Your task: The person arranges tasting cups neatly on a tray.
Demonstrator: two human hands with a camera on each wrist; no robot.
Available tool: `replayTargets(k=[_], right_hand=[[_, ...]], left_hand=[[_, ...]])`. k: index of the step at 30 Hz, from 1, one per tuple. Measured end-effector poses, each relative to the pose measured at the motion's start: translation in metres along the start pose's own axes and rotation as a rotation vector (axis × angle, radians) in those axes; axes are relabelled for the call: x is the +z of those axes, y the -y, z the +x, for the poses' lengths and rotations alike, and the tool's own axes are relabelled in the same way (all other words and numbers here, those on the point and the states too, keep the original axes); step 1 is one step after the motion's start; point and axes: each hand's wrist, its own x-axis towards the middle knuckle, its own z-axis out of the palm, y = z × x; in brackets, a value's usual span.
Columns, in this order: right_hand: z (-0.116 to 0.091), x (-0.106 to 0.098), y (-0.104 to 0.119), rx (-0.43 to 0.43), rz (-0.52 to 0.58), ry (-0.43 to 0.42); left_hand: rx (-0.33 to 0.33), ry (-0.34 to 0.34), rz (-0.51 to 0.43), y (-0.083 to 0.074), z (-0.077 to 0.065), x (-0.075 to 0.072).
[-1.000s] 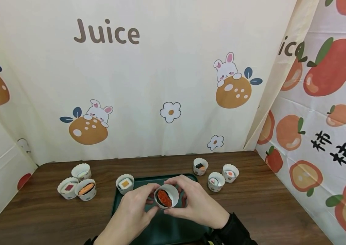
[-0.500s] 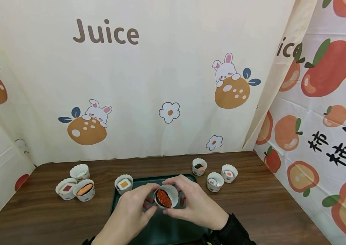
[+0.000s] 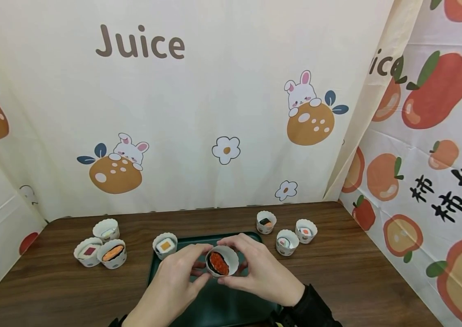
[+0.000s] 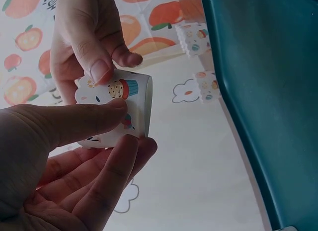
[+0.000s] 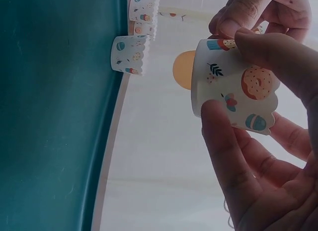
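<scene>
Both hands hold one white paper baking cup [image 3: 231,259] above a dark green tray [image 3: 224,306]. Inside it lies a piece of sushi topped with red roe [image 3: 219,264], a dark band along its side. My left hand [image 3: 177,277] grips the cup from the left, thumb and fingers on its wall. From the right, my right hand [image 3: 259,274] pinches the same cup. The right wrist view shows the cup's printed wall [image 5: 238,87] with cupcakes and a doughnut, and the left wrist view shows both thumbs on the cup [image 4: 112,109].
A cup with yellow-topped sushi [image 3: 165,245] stands at the tray's back left corner. Three cups, one with orange-topped sushi [image 3: 112,253], cluster at the left of the wooden table [image 3: 47,281]. Three more, including a cup with dark-banded sushi [image 3: 265,222], stand back right. Printed curtains [image 3: 190,104] hang behind.
The hands and the held cup stay almost still above the tray. The head view has shifted very slightly.
</scene>
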Motion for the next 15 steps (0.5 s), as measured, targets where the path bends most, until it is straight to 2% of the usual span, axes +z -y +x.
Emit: replayTargets(k=[15], right_hand=[[0.0003, 0.0008, -0.0032, 0.024, 0.008, 0.012]], left_hand=[[0.011, 0.028, 0.024, 0.0013, 0.0016, 0.0008]])
